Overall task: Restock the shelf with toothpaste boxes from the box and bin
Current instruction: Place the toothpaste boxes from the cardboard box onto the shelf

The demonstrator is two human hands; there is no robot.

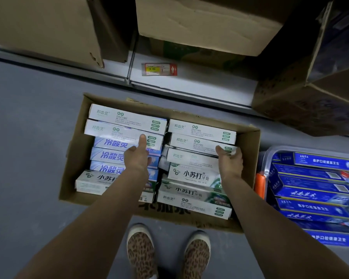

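Big cartons [199, 23] are crowding the low shelf [189, 85], one [310, 97] jutting over its right end. On the floor before it, an open box [248, 158] is lying packed with toothpaste boxes [127, 117]; a clear bin [270, 156] of blue ones [312, 186] is sitting just right of it. Both arms are reaching down: the left hand [136, 156] is gripping a white pack [117, 131], thumb stretched on top, and the right hand [230, 160] is clasping another's [191, 158] end.

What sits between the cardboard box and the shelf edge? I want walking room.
Only bare grey floor separates the cardboard box from the shelf edge, in the head view.
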